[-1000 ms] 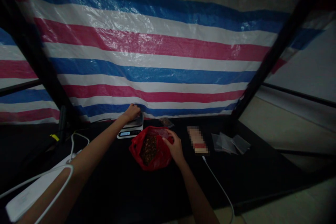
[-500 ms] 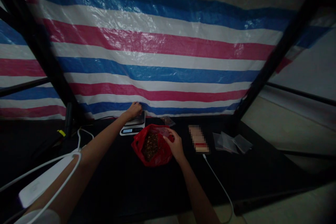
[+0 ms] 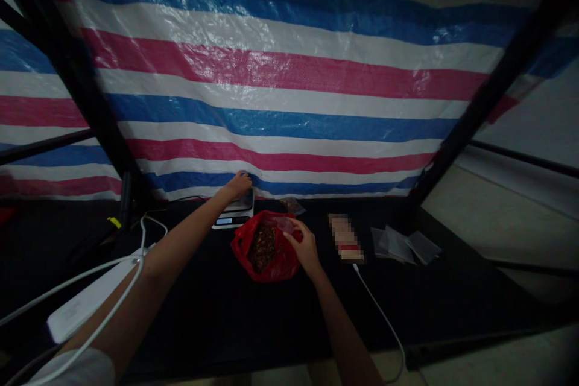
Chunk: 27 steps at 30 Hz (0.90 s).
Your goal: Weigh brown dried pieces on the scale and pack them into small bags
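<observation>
From where I'm standing, an open red plastic bag (image 3: 288,262) sits on the black tabletop (image 3: 253,325) in front of the person, with loose brown bits (image 3: 263,246) inside. The right hand (image 3: 306,248) is at its three o'clock side, thumb and fingers closed on a see-through item (image 3: 284,225) at the bag's mouth; I can't make out what that is. The left hand (image 3: 241,184) reaches to the bag's eleven o'clock, fingers curled down over the far part of a white scale (image 3: 221,224) with a lit display; I can't tell whether they grip anything. The scale itself lies between ten and eleven, close by the bag. A small clear packet (image 3: 294,206) lies at one o'clock. Out at three there's a pixelated slab (image 3: 346,238) with a white cable (image 3: 380,312) plugged in, then overlapping clear sachets (image 3: 400,245) further along. Between eight and nine, a white power strip (image 3: 85,301) lies partly behind the left forearm.
</observation>
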{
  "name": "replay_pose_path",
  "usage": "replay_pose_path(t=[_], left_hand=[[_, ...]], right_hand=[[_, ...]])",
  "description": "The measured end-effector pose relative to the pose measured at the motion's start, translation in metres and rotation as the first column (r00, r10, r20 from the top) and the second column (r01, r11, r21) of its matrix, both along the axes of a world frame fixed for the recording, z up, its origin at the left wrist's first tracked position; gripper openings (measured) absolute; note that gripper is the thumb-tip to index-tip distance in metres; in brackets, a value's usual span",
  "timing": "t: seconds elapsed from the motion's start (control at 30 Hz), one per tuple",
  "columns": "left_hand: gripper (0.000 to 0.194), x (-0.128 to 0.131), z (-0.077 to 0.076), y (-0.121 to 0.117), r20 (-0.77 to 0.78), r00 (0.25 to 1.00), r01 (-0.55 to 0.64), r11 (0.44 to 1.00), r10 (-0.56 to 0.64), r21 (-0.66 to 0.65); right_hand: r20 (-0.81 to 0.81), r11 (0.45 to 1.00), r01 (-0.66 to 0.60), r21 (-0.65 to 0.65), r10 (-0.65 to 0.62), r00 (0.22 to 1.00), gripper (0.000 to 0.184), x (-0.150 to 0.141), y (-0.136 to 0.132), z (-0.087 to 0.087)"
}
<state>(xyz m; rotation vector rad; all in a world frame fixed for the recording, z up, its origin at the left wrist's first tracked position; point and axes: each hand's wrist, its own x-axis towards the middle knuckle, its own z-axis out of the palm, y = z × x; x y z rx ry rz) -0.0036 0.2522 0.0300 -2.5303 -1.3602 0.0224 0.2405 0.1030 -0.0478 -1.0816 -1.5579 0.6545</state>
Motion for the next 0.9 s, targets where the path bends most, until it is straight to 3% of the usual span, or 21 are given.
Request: replay_pose_path(t=[0.27,0.43,0.53,0.7,0.8,0.9], left_hand=[[0.023,-0.004,0.016,-0.016,0.051,0.999,0.01,0.994,-0.016,0.113],[0.026,-0.031,0.014,-0.033,0.149,0.988,-0.066,0.987,0.043,0.149],[0.031,-0.04,0.013,-0.053,0.279,0.953,-0.174,0.964,0.115,0.198],[0.049,-0.035,-0.005,-0.11,0.436,0.843,-0.419,0.893,0.315,0.163],[0.048,-0.031,-0.023,-0.145,0.439,0.827,-0.421,0.904,0.35,0.071],[0.039,-0.039,-0.033,-0.159,0.477,0.818,-0.396,0.916,0.322,0.061]], right_hand=[[0.001,1.0,-0.016,-0.007,0.016,1.0,0.034,0.0,-0.002,0.002],[0.027,1.0,-0.017,-0.016,0.017,0.999,0.034,-0.001,0.0,0.0],[0.072,1.0,0.002,-0.004,-0.001,0.997,0.034,0.0,-0.001,0.001],[0.277,0.997,0.014,0.079,-0.035,0.96,0.035,-0.001,-0.011,0.009],[0.373,0.995,-0.019,0.102,-0.02,0.928,0.036,-0.004,-0.017,0.012],[0.394,0.994,-0.011,0.105,-0.031,0.918,0.035,-0.008,-0.019,0.011]])
